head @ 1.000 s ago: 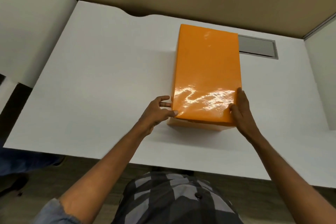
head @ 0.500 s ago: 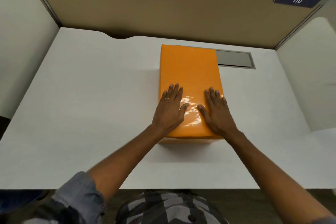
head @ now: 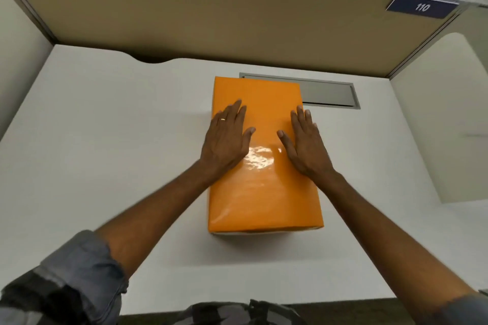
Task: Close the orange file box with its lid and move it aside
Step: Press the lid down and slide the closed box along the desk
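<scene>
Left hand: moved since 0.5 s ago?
Yes. The left hand slid farther along the glossy orange file box lid, toward the grey metal desk grommet; earlier it lay flat near the lid's near edge.

Glossy orange lid [head: 261, 192] — matt white desk [head: 105, 140].

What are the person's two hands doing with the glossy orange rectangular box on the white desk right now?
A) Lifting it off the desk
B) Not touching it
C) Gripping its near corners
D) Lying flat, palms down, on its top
D: the left hand and right hand lie flat, fingers spread, on the lid of the glossy orange rectangular box, which sits on the white desk.
</scene>
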`<state>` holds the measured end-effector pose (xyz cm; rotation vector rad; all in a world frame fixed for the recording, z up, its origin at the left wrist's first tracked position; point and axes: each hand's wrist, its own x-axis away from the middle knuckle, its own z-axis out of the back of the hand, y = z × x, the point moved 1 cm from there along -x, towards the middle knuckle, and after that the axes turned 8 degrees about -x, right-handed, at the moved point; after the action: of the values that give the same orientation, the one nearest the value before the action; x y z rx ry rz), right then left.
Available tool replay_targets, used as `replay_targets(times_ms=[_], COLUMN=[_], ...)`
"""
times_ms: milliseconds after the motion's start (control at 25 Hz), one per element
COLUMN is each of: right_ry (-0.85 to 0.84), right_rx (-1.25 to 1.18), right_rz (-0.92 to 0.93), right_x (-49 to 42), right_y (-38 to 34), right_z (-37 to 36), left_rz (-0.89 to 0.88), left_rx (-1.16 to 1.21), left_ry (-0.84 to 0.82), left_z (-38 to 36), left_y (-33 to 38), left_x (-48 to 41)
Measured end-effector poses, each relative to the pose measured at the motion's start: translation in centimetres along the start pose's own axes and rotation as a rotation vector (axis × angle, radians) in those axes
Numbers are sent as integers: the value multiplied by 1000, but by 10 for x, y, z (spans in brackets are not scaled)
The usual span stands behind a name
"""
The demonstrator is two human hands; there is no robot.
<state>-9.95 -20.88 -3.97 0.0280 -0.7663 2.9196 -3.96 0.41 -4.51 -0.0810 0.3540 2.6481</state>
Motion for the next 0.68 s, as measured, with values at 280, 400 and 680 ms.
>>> replay_targets(times_ms=[280,400,680], right_ry=[-71,-55,6], right_rx=[-10,-20,-70], right_rz=[-32,-41,-33], right_x=[-121,-128,-127], right_y=[22,29,35], right_z=[10,-8,-18], left_rz=[26,13,12], left_rx=[-139,-95,-159], left_ry=[-145,-183,-127], left_z=[-17,-31,-45], left_y=[-30,-37,-38], left_x=[-106,-116,-116])
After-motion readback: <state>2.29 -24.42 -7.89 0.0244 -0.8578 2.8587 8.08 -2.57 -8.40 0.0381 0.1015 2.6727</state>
